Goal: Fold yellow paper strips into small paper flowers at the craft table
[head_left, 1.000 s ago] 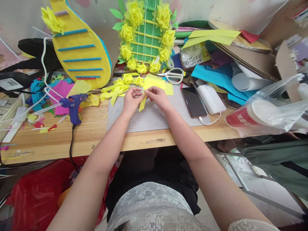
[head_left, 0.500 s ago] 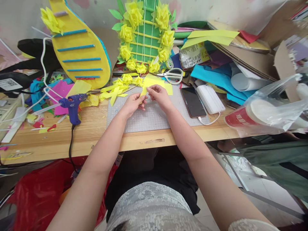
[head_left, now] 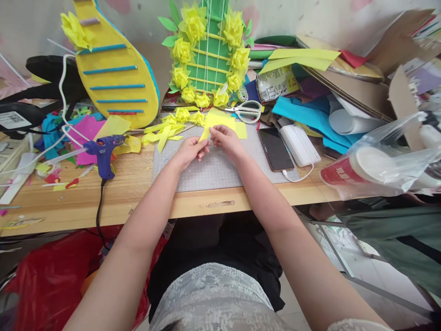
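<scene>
My left hand (head_left: 189,151) and my right hand (head_left: 225,140) meet over a grey cutting mat (head_left: 213,170), both pinching a narrow yellow paper strip (head_left: 205,133) that runs up from my left fingers to my right fingertips. Behind the hands lie a yellow paper sheet (head_left: 223,121), loose yellow strips (head_left: 164,132) and small yellow paper flowers (head_left: 183,114).
A blue glue gun (head_left: 102,151) stands at the left on the wooden table (head_left: 86,197). Scissors (head_left: 247,111), a phone (head_left: 275,148) and a white power bank (head_left: 299,145) lie to the right. A green panel with yellow flowers (head_left: 206,55) and a yellow panel (head_left: 110,73) stand behind.
The strip hung down between my hands a second ago; now it slants upward, my left hand has dropped lower and nearer, my right holds the top end.
</scene>
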A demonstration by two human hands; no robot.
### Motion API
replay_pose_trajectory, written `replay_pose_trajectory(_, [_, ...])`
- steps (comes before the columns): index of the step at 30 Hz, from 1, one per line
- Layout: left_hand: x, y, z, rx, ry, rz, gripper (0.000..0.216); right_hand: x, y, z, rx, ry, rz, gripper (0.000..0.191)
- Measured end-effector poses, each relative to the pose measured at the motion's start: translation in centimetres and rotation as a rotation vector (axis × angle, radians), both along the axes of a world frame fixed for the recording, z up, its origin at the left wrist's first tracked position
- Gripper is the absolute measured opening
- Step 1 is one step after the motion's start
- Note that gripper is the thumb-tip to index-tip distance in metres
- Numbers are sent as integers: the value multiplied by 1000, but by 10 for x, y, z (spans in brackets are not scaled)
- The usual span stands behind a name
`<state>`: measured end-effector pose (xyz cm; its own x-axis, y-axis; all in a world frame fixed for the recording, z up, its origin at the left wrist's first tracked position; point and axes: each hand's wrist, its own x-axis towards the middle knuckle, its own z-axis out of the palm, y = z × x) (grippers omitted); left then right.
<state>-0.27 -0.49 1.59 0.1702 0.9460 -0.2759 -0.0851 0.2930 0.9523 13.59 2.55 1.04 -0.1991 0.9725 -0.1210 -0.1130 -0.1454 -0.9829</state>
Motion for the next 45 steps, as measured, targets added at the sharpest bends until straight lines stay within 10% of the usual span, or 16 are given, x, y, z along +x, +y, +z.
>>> replay_pose_trajectory(45, [8, -6, 4, -62, 15, -66, 20, -11, -7, -1, -41, 119, -149, 47])
